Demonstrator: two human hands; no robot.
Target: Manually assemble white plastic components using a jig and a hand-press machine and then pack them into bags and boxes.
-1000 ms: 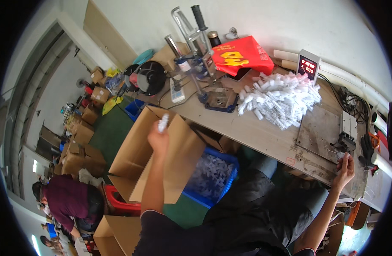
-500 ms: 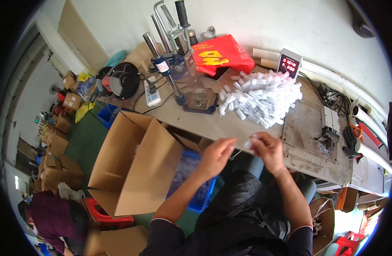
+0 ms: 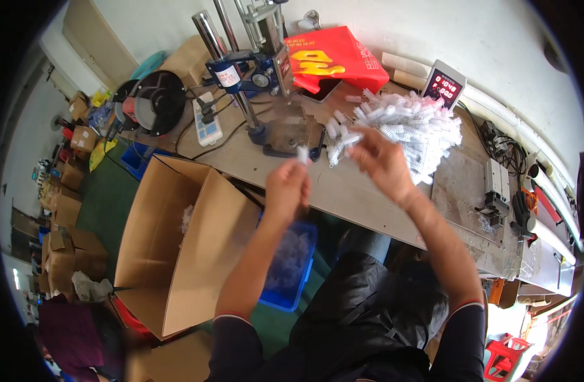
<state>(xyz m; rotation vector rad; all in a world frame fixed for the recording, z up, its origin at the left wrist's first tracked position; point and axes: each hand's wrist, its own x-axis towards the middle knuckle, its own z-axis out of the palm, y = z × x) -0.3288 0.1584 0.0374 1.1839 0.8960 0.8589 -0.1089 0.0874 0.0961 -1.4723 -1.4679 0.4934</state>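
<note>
My left hand is closed, its fingertips pinching a small whitish translucent plastic piece. This piece stands up from the fingers, just in front of the base plate of a hand-lever press. At the near left edge of a heap of ribbed, clear-and-white plastic pieces is my right hand. Motion smears its fingers, so I cannot tell whether it grips a piece there.
A large open cardboard box stands left of my arms. Beside it, a blue bin holds translucent pieces. Behind the heap are a red bag and a digital display. A small metal fixture sits at the right; a co-worker bends at lower left.
Both hands have moved up and away from the table's front edge, the left toward the press and the right to the heap. A whitish piece now shows in my left fingertips. The view has shifted.
</note>
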